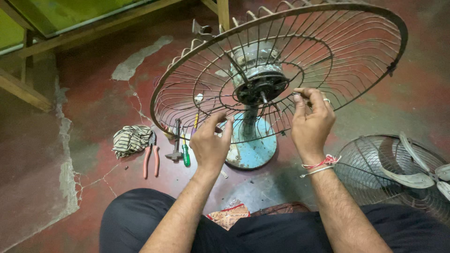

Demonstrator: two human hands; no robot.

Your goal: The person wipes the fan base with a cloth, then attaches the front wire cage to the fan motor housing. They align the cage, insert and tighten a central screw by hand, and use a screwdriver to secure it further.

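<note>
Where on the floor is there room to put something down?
Bare red floor lies left of the striped cloth, toward the wooden frame. Another patch sits between the blue fan base and the loose grille with blades. It is crowded by the pliers and screwdrivers.

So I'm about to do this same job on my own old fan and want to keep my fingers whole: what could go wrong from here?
1. Both hands grip thin, rusty-looking wires of the rear guard: the left hand at its lower rim, the right hand near the motor. A slip could scratch the fingers.
2. The bare shaft points toward the hands.
3. The fan tilts on its blue base; it might tip onto the pliers and screwdriver.
</note>
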